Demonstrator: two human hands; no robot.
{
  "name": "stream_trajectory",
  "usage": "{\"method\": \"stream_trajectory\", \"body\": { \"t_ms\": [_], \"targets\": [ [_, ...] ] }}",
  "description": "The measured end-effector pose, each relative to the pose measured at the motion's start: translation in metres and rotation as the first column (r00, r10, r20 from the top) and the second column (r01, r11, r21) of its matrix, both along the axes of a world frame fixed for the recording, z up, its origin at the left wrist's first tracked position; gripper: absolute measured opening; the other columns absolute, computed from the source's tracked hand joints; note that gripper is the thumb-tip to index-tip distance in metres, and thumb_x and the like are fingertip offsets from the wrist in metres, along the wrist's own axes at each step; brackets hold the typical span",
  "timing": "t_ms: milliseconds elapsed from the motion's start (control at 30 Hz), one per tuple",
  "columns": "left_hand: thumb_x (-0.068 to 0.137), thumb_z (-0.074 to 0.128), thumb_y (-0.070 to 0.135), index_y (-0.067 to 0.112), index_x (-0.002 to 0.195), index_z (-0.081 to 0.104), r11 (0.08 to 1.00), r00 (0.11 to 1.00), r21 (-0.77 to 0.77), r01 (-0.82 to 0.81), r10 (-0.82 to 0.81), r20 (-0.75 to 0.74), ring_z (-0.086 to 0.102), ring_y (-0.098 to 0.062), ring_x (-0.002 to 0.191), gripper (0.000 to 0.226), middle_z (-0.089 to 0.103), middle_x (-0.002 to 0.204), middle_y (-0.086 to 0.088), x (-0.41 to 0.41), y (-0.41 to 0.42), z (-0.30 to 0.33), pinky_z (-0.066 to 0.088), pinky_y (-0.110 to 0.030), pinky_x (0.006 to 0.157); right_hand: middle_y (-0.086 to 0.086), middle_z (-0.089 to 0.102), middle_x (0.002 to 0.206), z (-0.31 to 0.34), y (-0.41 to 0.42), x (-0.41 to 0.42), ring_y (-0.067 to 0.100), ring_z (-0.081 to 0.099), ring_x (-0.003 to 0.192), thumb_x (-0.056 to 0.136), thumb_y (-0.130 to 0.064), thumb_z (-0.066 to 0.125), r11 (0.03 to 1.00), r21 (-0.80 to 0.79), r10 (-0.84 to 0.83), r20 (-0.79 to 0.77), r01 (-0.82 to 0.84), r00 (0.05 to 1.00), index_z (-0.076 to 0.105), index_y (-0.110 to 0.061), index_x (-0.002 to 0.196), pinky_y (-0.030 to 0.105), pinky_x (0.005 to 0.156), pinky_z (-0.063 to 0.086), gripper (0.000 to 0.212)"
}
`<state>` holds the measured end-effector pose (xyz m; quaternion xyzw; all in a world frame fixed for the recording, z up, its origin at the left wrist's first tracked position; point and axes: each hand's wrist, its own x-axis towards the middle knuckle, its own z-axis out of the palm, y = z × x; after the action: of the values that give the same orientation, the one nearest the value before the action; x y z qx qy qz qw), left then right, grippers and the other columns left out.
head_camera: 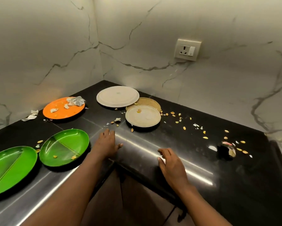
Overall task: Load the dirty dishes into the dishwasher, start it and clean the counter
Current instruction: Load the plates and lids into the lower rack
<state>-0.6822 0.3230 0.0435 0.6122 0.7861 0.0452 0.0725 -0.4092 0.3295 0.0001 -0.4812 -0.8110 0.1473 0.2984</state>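
Both hands lie flat with fingers spread on the glossy black counter (153,136), the left hand (108,145) and right hand (170,163) just in front of the small white plate (142,116). Left of that plate sit two green divided plates (64,147), then a round orange plate (63,108) holding crumpled foil. Behind it lie a tan plate (149,102) and a large white plate (117,96). Right of it, yellowish crumbs (205,137) scatter; no writing is legible.
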Motion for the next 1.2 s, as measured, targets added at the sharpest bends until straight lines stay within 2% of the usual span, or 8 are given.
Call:
{"method": "stream_trajectory", "body": {
  "t_ms": [233,467,567,733,867,1033,1100,1200],
  "targets": [
    [0.072,0.072,0.059,0.013,0.152,-0.001,0.964,0.995,-0.259,-0.056,0.075,0.065,-0.009,-0.041,0.144,0.118,-0.014,0.157,-0.019,-0.014,0.060,-0.014,0.010,-0.055,0.116,0.005,0.060,0.115,-0.005,0.105,-0.026,0.026,0.062,0.099,0.089,-0.017,0.065,0.999,-0.014,0.050,0.066,-0.049,0.997,0.060,-0.012,0.121,0.039,0.083,0.052,0.033],
    [0.071,0.079,0.046,0.016,0.151,-0.006,0.885,0.963,-0.463,-0.044,0.161,0.217,-0.024,-0.044,0.139,0.121,-0.028,0.153,-0.016,-0.023,0.084,-0.027,0.002,-0.066,0.109,0.017,0.054,0.134,-0.012,0.176,-0.062,0.036,0.054,0.120,0.071,-0.021,0.082,0.973,0.143,0.109,0.399,-0.179,0.911,0.057,-0.011,0.129,0.044,0.095,0.048,0.064],
    [0.071,0.080,0.040,0.015,0.151,-0.007,0.864,0.957,-0.501,-0.055,0.189,0.221,-0.026,-0.046,0.137,0.120,-0.030,0.152,-0.018,-0.022,0.091,-0.025,0.002,-0.067,0.108,0.019,0.054,0.136,-0.017,0.191,-0.079,0.038,0.052,0.124,0.075,-0.015,0.078,0.976,0.100,0.122,0.494,-0.196,0.861,0.059,-0.014,0.124,0.045,0.097,0.048,0.052],
    [0.072,0.080,0.039,0.016,0.151,-0.007,0.865,0.958,-0.499,-0.052,0.184,0.220,-0.027,-0.045,0.136,0.119,-0.031,0.152,-0.017,-0.024,0.090,-0.027,0.002,-0.066,0.109,0.016,0.064,0.103,-0.010,0.198,-0.092,0.034,0.063,0.092,0.072,-0.001,0.073,0.916,0.245,0.138,0.552,-0.318,0.822,0.059,-0.010,0.102,0.040,0.068,0.054,0.035],
    [0.073,0.079,0.041,0.018,0.151,-0.006,0.870,0.959,-0.490,-0.051,0.180,0.220,-0.027,-0.044,0.137,0.117,-0.031,0.152,-0.015,-0.024,0.088,-0.027,0.002,-0.066,0.109,0.010,0.063,0.094,0.006,0.202,-0.096,0.029,0.060,0.077,0.076,-0.001,0.066,0.874,0.391,0.096,0.442,-0.288,0.892,0.056,-0.013,0.099,0.038,0.063,0.048,0.027],
    [0.074,0.078,0.041,0.019,0.151,-0.006,0.873,0.962,-0.484,-0.062,0.182,0.205,-0.025,-0.043,0.139,0.116,-0.028,0.154,-0.015,-0.023,0.087,-0.022,0.003,-0.065,0.110,0.005,0.065,0.086,0.032,0.195,-0.084,0.027,0.060,0.069,0.076,0.001,0.070,0.891,0.411,0.113,0.212,-0.194,0.971,0.058,-0.014,0.094,0.035,0.058,0.049,0.026],
    [0.073,0.077,0.044,0.018,0.152,-0.004,0.868,0.969,-0.491,-0.070,0.176,0.174,-0.021,-0.044,0.140,0.116,-0.026,0.154,-0.016,-0.023,0.087,-0.020,0.006,-0.064,0.112,0.004,0.061,0.076,0.050,0.183,-0.076,0.026,0.056,0.060,0.086,-0.004,0.066,0.951,0.304,0.068,-0.037,-0.053,0.997,0.053,-0.015,0.092,0.038,0.048,0.049,0.018],
    [0.073,0.075,0.050,0.015,0.152,0.001,0.862,0.985,-0.499,-0.084,0.148,0.091,-0.010,-0.045,0.143,0.113,-0.018,0.156,-0.019,-0.020,0.087,-0.016,0.015,-0.062,0.113,0.009,0.064,0.089,0.078,0.170,-0.065,0.027,0.060,0.071,0.095,-0.015,0.058,0.990,0.079,-0.087,-0.299,0.116,0.950,0.046,-0.015,0.103,0.040,0.051,0.051,0.015]
  ]
}}
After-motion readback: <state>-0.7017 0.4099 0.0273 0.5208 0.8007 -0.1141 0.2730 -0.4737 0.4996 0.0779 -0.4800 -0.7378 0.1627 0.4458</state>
